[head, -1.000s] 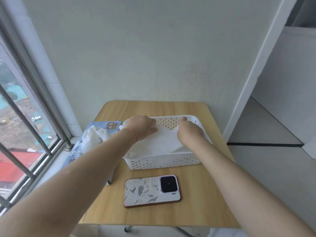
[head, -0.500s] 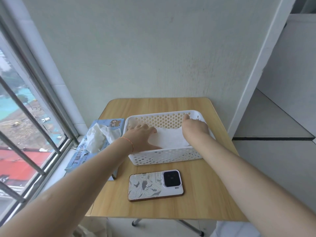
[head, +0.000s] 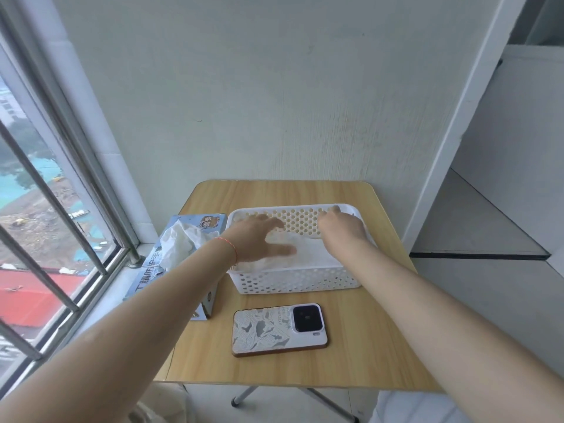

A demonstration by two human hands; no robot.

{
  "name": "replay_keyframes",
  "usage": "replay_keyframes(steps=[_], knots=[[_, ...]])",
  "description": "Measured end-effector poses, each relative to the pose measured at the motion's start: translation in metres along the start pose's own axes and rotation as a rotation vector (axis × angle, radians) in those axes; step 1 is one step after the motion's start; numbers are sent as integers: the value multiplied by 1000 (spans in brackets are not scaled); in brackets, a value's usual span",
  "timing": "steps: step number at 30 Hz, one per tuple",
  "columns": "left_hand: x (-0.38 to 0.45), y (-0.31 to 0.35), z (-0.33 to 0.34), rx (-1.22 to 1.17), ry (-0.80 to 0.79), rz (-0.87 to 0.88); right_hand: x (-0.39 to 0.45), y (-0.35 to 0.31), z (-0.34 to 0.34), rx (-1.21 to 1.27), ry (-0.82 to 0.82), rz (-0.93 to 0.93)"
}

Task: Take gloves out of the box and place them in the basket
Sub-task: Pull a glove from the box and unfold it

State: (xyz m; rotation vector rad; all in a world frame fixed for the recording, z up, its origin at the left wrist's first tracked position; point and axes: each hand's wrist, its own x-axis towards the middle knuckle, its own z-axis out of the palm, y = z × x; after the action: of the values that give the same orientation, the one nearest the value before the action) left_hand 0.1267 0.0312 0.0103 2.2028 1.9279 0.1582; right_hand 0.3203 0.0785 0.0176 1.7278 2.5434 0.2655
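Both hands reach into the white basket (head: pixel 293 280). Left hand (head: pixel 258 238) — fingers spread flat, pressing the white gloves (head: pixel 308 254) lying beneath them; right hand (head: pixel 343 228) — fingers extended on the gloves' far edge. The glove box (head: pixel 171 267) lies left of the left fingers.

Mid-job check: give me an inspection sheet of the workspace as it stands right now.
Surface: wooden table, small, against the wall.
Job's things: white basket holding white gloves; blue glove box left of it, gloves bulging from its top.
Clutter: phone face down, in front of the basket.
Grippers: left hand and right hand open, flat on the gloves inside the basket.
Cables: nothing seen.
Surroundings: barred window on the left, wall behind.
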Motion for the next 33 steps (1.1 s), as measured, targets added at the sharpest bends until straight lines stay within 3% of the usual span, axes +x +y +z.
replay_keyframes(steps=[4, 9, 14, 17, 20, 25, 29, 33], knots=[[-16, -18, -17, -30, 357, -37, 7, -30, -16, 130, 117, -121], [-57, -68, -32, -11, 606, -358, 16, -101, -32, 609, 88, -221], [-93, -106, -34, -213, 465, -482, 23, -160, -38, 816, -11, -302], [-103, -118, -30, -280, 419, -473, 25, -173, -39, 487, -97, -340], [-107, -128, -25, -321, 410, -467, 27, -179, -43, 420, 35, -308], [-107, -131, -21, -414, 449, -416, 30, -172, -70, 1048, 71, -168], [-108, -112, -42, -773, 564, -266, 30, -168, -85, 1348, 24, -163], [-107, -96, -66, -908, 639, -287, 25, -161, -100, 1583, -9, -191]])
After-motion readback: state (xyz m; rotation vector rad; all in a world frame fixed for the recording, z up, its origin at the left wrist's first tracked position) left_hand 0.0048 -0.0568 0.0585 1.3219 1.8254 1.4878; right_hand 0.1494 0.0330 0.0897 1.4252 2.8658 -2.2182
